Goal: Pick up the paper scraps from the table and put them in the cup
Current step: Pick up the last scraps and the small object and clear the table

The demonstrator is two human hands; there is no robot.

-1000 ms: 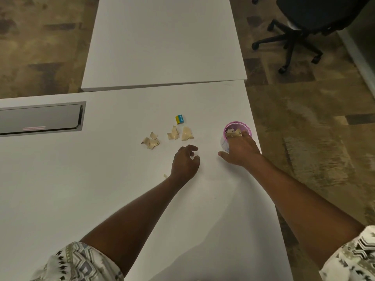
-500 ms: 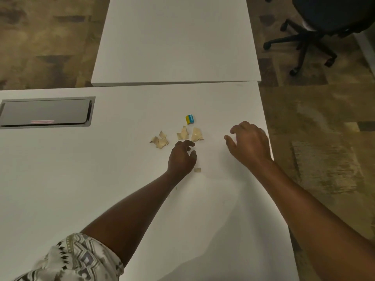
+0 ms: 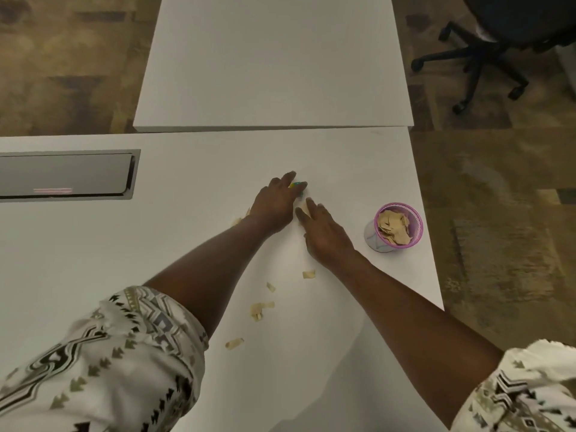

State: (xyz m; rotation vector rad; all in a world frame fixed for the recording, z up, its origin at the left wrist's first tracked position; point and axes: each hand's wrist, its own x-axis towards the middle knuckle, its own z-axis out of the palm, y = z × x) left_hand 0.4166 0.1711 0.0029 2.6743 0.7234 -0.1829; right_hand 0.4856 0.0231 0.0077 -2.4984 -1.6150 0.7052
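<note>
A pink-rimmed cup [image 3: 412, 215] stands near the table's right edge, filled with tan paper scraps [image 3: 393, 227]. My left hand [image 3: 274, 201] reaches forward, and its fingertips close around a small yellow-and-blue piece [image 3: 295, 184] lying on the table. Whether they grip it I cannot tell. Beside it, my right hand [image 3: 322, 229] lies with fingers spread on a tan scrap [image 3: 303, 207], left of the cup. More scraps peek out under my left wrist [image 3: 239, 220]. Several small scraps lie between my forearms [image 3: 308, 274] [image 3: 260, 308] [image 3: 234, 342].
The white table [image 3: 358, 169] ends just right of the cup. A second white table [image 3: 274, 63] abuts its far side. A grey cable hatch [image 3: 65, 174] sits at the left. A black office chair [image 3: 498, 42] stands on the carpet at the far right.
My right hand left the cup and swung left to the scraps. My left hand moved forward onto the yellow-and-blue piece. The view tilted down, so the nearer scraps now show.
</note>
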